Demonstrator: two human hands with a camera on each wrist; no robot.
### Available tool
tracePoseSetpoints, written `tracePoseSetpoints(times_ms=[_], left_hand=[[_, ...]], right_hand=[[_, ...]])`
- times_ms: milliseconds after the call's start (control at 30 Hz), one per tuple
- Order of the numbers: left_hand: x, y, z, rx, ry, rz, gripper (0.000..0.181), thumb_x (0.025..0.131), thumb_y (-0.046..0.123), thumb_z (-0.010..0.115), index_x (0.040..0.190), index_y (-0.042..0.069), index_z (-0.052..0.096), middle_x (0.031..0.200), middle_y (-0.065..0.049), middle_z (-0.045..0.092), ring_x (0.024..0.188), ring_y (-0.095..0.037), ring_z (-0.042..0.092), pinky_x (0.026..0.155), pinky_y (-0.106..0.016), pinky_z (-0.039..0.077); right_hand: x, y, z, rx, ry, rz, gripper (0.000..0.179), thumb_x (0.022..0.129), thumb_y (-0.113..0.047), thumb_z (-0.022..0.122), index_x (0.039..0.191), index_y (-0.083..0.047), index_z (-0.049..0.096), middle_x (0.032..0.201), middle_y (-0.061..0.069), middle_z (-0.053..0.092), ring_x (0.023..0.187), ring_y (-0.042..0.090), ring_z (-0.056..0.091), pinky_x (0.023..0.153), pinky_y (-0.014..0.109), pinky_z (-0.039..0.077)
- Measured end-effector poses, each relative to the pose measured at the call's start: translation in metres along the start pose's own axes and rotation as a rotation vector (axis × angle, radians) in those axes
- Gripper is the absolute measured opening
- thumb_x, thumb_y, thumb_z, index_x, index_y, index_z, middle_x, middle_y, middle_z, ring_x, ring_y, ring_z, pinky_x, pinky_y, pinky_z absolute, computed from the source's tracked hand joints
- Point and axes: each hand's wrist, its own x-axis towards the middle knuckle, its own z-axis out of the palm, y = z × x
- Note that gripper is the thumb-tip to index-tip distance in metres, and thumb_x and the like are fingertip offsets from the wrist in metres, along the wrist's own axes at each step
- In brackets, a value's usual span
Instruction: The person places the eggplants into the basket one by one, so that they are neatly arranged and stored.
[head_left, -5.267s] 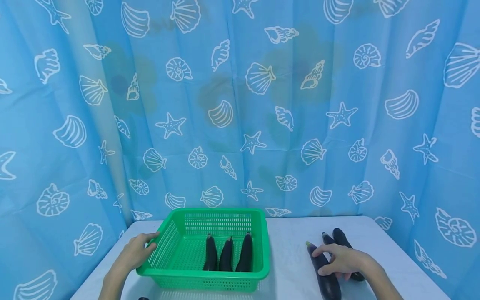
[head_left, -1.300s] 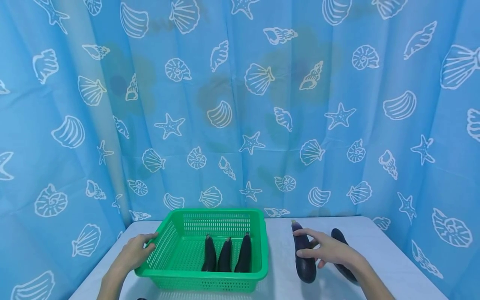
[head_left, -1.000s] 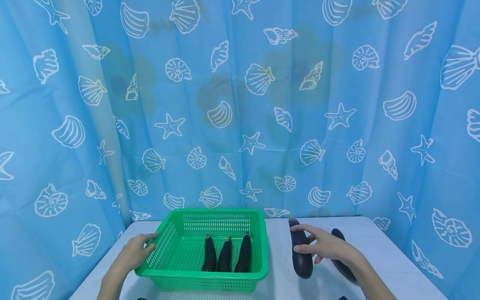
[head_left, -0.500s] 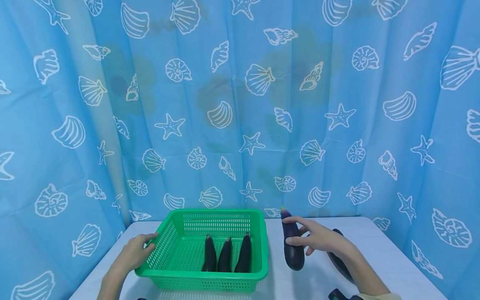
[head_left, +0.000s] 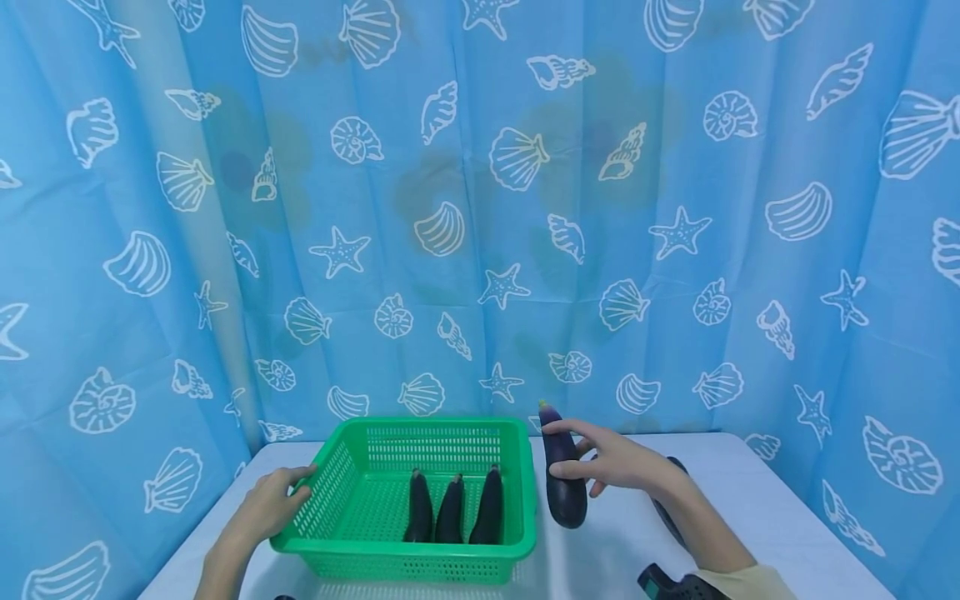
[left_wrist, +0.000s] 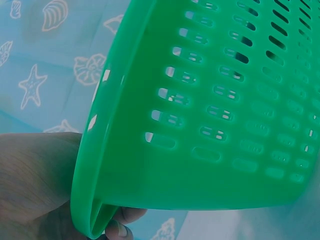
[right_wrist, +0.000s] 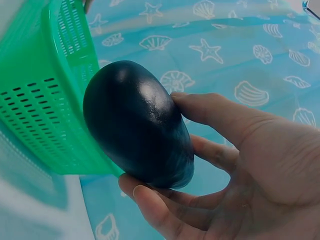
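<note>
- Your left hand (head_left: 270, 504) grips the rim of the green basket (head_left: 405, 550), probably to keep it steady.
- Your right hand (head_left: 611, 458) holds one eggplant (head_left: 566, 496) between thumb and fingers, likely so that it does not slip.
- This eggplant is above the table (head_left: 615, 567), near the basket's right side.
- Three eggplants (head_left: 451, 512) lie inside, side by side, perhaps for neatness.

No text, label, brand, number or sign can be read in any of the three views.
</note>
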Motion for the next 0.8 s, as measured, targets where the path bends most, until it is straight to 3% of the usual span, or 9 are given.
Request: tracePoseSetpoints(times_ms=[233, 500, 800], left_hand=[[0.000, 0.000, -0.001, 0.006, 0.002, 0.006, 0.042, 0.094, 0.011, 0.057, 0.133, -0.002, 0.057, 0.128, -0.030, 0.060, 0.091, -0.024, 0.064, 0.069, -0.038, 0.052], [0.000, -0.002, 0.000, 0.013, 0.006, 0.015, 0.041, 0.094, 0.011, 0.057, 0.132, -0.002, 0.058, 0.129, -0.030, 0.060, 0.104, -0.039, 0.064, 0.073, -0.043, 0.053], [-0.001, 0.000, -0.001, 0.001, 0.001, 0.013, 0.041, 0.095, 0.011, 0.057, 0.133, -0.002, 0.057, 0.132, -0.031, 0.057, 0.108, -0.041, 0.062, 0.075, -0.044, 0.053]], right_hand=[[0.008, -0.007, 0.006, 0.014, -0.015, -0.042, 0.064, 0.092, -0.035, 0.066, 0.147, -0.014, 0.042, 0.126, 0.022, 0.056, 0.104, 0.028, 0.058, 0.067, 0.038, 0.057], [0.020, -0.014, 0.016, 0.042, -0.018, -0.036, 0.063, 0.091, -0.038, 0.067, 0.146, -0.016, 0.044, 0.125, 0.020, 0.057, 0.102, 0.027, 0.059, 0.067, 0.038, 0.058], [0.029, -0.019, 0.027, 0.053, -0.027, -0.030, 0.063, 0.091, -0.039, 0.067, 0.146, -0.018, 0.044, 0.135, 0.019, 0.050, 0.107, 0.027, 0.058, 0.067, 0.038, 0.058]])
